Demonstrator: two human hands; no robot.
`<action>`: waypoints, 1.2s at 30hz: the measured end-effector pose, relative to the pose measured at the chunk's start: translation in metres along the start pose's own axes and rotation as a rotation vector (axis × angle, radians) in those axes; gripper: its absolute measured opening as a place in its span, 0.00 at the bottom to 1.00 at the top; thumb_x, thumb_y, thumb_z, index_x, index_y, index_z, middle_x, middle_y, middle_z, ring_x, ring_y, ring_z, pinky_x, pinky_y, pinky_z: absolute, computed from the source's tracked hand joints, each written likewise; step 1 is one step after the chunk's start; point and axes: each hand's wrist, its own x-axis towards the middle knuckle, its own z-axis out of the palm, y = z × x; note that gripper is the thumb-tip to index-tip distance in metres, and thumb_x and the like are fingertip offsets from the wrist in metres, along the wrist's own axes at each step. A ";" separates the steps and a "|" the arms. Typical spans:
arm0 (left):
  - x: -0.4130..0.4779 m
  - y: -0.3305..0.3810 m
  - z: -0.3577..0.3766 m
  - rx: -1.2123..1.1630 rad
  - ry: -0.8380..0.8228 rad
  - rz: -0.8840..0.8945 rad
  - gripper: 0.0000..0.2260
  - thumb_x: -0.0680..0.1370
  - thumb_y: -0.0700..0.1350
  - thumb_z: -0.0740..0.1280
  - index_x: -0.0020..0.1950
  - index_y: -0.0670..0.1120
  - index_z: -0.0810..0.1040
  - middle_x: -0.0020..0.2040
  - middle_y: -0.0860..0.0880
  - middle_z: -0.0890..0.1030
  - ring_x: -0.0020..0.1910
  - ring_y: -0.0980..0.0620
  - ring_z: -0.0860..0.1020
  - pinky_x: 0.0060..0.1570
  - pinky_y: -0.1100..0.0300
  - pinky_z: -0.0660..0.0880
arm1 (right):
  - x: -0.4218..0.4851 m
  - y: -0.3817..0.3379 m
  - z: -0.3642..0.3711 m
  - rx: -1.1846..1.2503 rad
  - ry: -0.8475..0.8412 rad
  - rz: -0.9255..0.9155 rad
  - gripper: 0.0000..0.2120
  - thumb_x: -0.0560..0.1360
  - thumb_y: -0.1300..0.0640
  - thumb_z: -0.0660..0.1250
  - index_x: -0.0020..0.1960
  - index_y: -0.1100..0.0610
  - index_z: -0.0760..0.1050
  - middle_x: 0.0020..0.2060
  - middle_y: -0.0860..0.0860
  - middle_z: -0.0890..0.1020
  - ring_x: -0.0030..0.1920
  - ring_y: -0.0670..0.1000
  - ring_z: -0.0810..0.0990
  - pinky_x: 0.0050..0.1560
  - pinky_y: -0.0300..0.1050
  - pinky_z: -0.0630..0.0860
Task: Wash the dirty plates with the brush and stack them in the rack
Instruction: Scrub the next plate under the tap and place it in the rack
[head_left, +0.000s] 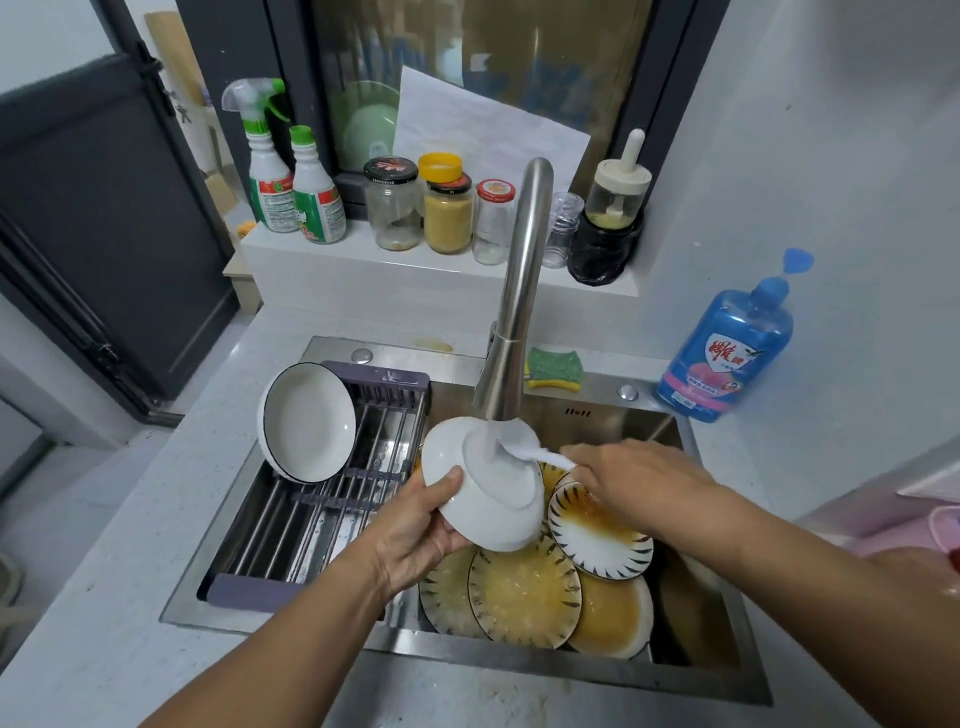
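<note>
Held bowl (488, 514) tilted under tap (519, 291) above dirty plates (524, 592) in sink (582, 402), left hand (415, 535) gripping its rim, right hand (634, 478) gripping brush (524, 447) against its base; likely needed steady turning under firm bristles before moving to rack (322, 519) at left.

Head-worn view, close, downward over the sink (597, 402)

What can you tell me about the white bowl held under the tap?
The white bowl is glossy, plain and looks ceramic. It is tilted, its underside and round foot ring facing the camera. The left hand grips its rim, thumb on the outer wall. The brush, held by the right hand, presses on its base, just below the tap, above the dirty plates in the sink.
</note>
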 end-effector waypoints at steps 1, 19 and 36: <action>0.001 0.002 0.001 0.002 0.011 0.014 0.20 0.80 0.39 0.66 0.72 0.46 0.72 0.65 0.38 0.80 0.64 0.35 0.78 0.51 0.31 0.77 | -0.004 0.006 0.003 -0.006 -0.038 0.014 0.16 0.85 0.43 0.52 0.70 0.36 0.69 0.47 0.45 0.81 0.44 0.49 0.80 0.45 0.50 0.80; -0.014 0.028 -0.012 0.505 -0.145 0.061 0.20 0.79 0.38 0.69 0.71 0.49 0.75 0.64 0.39 0.81 0.62 0.38 0.80 0.59 0.40 0.77 | 0.015 0.042 -0.017 0.216 -0.108 0.032 0.19 0.85 0.43 0.56 0.73 0.40 0.71 0.66 0.46 0.79 0.63 0.49 0.77 0.65 0.50 0.74; -0.008 0.041 -0.002 1.844 -0.325 0.799 0.18 0.83 0.49 0.64 0.72 0.59 0.73 0.71 0.62 0.74 0.70 0.61 0.71 0.77 0.54 0.60 | 0.035 -0.007 0.009 1.442 -0.340 0.510 0.20 0.77 0.53 0.73 0.61 0.65 0.75 0.43 0.64 0.86 0.18 0.43 0.67 0.17 0.34 0.67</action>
